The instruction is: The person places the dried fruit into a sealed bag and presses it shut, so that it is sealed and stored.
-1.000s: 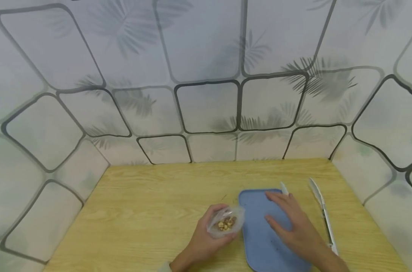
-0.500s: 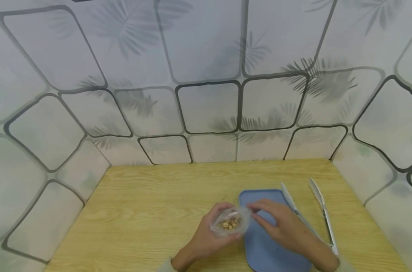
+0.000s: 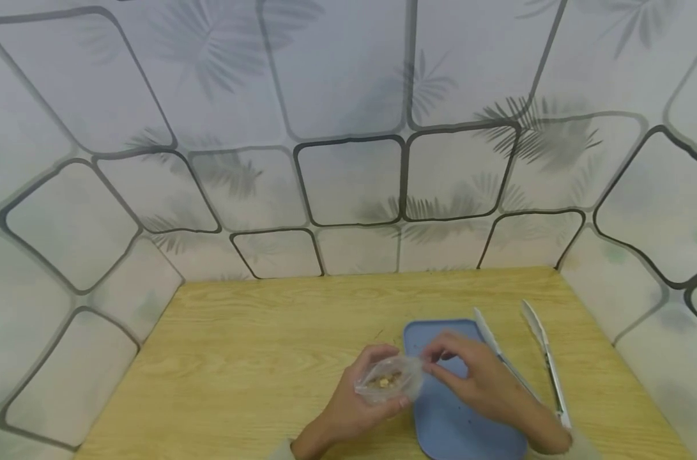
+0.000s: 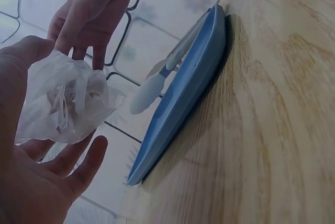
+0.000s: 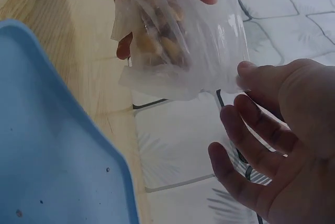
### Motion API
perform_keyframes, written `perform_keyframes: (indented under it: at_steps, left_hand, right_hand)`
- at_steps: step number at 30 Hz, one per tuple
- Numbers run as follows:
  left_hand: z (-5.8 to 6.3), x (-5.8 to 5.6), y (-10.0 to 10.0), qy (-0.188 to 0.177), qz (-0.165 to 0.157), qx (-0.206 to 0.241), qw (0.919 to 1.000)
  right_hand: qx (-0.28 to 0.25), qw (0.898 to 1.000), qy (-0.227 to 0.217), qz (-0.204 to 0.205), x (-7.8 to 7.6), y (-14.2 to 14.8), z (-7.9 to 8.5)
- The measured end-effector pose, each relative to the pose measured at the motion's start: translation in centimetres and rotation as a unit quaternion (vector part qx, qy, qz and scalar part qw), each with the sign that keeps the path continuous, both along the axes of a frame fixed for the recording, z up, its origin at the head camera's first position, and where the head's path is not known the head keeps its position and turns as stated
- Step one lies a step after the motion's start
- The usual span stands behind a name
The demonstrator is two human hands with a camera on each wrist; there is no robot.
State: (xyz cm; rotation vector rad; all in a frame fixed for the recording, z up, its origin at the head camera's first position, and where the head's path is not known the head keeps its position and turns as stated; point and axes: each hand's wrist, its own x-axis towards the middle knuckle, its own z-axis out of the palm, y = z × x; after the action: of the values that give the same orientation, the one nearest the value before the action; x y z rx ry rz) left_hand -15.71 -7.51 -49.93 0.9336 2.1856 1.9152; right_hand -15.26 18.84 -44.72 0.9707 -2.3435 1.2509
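Note:
A clear plastic bag (image 3: 402, 378) with small tan and brown pieces that look like nuts (image 5: 162, 46) inside is held above the table, its mouth open upward. My left hand (image 3: 359, 395) grips it from the left, thumb and fingers around its sides. On the other side, my right hand (image 3: 474, 380) pinches the bag's rim between thumb and forefinger; its other fingers curl loosely, as the right wrist view shows. Beneath the right hand lies a blue tray (image 3: 454, 421) with a few dark crumbs on it.
Tongs (image 3: 546, 358) lie to the right of the tray, their two arms spread, one across the tray's right edge. The wooden table (image 3: 256, 345) meets patterned wall covering (image 3: 354, 179) at the back and sides.
My right hand has moved left from over the tray to the bag and now pinches its rim. The left hand holds the bag in nearly the same place.

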Motion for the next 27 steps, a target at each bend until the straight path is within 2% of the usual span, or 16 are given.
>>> perform_keyframes:
  at_steps: [4, 7, 13, 21, 27]
  left_hand:
    - [0.0, -0.1, -0.2, 0.0, 0.008, -0.016, 0.9998]
    - [0.0, -0.2, -0.4, 0.002, 0.005, -0.023, 0.9997]
    - [-0.6, -0.6, -0.5, 0.014, -0.013, -0.001, 0.9998]
    - [-1.0, -0.8, -0.8, -0.002, 0.0, 0.015, 0.9999]
    - [-1.0, -0.9, -0.7, 0.016, 0.01, 0.026, 0.9995]
  right_hand:
    - [-0.021, 1.0, -0.015, -0.007, 0.0, -0.1, 0.1]
    - [-0.04, 0.999, -0.007, -0.011, 0.0, -0.2, 0.5]
    - [-0.061, 0.997, 0.036, -0.028, -0.2, -0.1, 1.4]
    - [-0.075, 0.995, 0.054, -0.042, -0.1, 0.2, 2.5]
    - [-0.082, 0.993, 0.064, -0.047, -0.2, 0.6, 2.9]
